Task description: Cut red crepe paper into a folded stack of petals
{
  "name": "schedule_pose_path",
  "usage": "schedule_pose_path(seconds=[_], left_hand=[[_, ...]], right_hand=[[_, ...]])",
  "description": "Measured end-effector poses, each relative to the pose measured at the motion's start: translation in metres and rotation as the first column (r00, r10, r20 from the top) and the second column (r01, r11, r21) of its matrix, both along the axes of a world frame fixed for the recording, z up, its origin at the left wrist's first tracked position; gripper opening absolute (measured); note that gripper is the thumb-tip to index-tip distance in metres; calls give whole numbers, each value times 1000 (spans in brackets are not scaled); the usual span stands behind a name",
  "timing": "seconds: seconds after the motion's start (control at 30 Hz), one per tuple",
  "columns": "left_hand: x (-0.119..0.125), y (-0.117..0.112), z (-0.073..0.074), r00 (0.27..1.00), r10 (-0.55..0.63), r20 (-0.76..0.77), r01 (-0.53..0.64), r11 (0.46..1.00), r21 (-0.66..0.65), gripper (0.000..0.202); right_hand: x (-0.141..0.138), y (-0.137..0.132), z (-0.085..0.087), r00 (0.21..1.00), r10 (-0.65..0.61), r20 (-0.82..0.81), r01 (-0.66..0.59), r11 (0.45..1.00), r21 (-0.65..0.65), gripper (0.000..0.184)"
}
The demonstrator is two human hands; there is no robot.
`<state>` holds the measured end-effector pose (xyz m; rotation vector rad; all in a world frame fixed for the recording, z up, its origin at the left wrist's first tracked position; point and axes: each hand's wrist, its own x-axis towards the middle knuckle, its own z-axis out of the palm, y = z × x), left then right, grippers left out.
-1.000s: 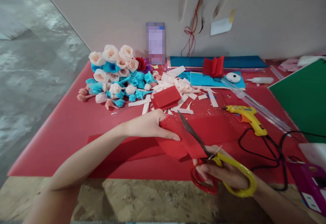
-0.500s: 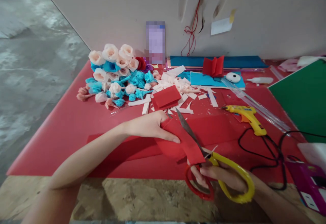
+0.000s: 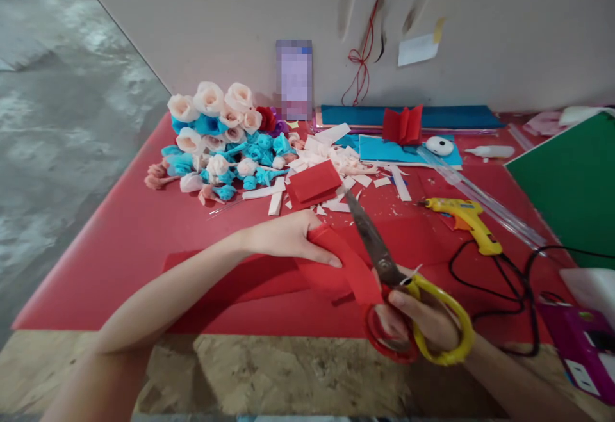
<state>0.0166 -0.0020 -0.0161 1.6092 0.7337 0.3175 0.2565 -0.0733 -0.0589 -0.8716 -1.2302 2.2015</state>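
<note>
Here, left fingers pinching paper, right fingers gripping scissors, glue gun (label illegible)

A craft workspace is marked by paper flowers, pale scraps and a yellow glue gun on a red-covered table, and by scissors held over it; a mottled gray floor lies alongside, though the view is too narrow to tell home from workshop.
</note>
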Motion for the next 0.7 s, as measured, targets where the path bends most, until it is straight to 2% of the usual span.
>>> schedule_pose_path(seconds=[0.07, 0.1, 0.13, 0.17, 0.2, 0.27, 0.33, 0.37, 0.4, 0.47, 0.53, 0.63, 0.7], left_hand=[[-1, 1, -2, 998, 54, 17, -53, 998, -34, 21], [-2, 1, -3, 994, 103, 22, -101, 994, -51, 22], [-2, 2, -4, 987, 157, 23, -155, 986, -66, 23], [-3, 3, -4, 978, 209, 19, -207, 975, -84, 24], [-4, 4, -5, 967, 256, 11, -254, 962, -99, 26], [-5, 6, -6, 946, 324, -4, -322, 939, -120, 28], [-5, 8, -5, 933, 359, -14, -358, 924, -132, 30], [-5, 8, -5, 930, 367, -19, -366, 921, -136, 30], [-4, 8, -5, 930, 368, -25, -368, 919, -142, 30], [-3, 8, -6, 931, 364, -38, -365, 917, -162, 30], [-1, 7, -7, 931, 361, -48, -364, 912, -189, 30], [1, 6, -11, 930, 362, -56, -366, 904, -220, 33], [2, 5, -13, 934, 354, -56, -357, 905, -233, 34]], right_hand=[[4, 8, 13, 992, -104, 72, 100, 993, 64, 25], [7, 13, 20, 972, -171, 164, 149, 979, 141, 24], [9, 18, 26, 925, -256, 281, 188, 951, 246, 24], [12, 24, 29, 860, -318, 399, 174, 918, 356, 25], [15, 28, 30, 775, -367, 514, 104, 877, 470, 24], [22, 34, 22, 575, -450, 683, -153, 761, 630, 20], [27, 32, 6, 373, -523, 766, -399, 655, 641, 17], [30, 29, -3, 337, -511, 790, -500, 614, 611, 16], [32, 25, -11, 318, -519, 793, -561, 571, 599, 18], [34, 17, -21, 329, -548, 769, -634, 475, 610, 23], [35, 12, -20, 367, -545, 754, -679, 397, 617, 30], [35, 16, -4, 388, -551, 739, -699, 346, 626, 28], [32, 24, 11, 398, -624, 672, -632, 345, 694, 27]])
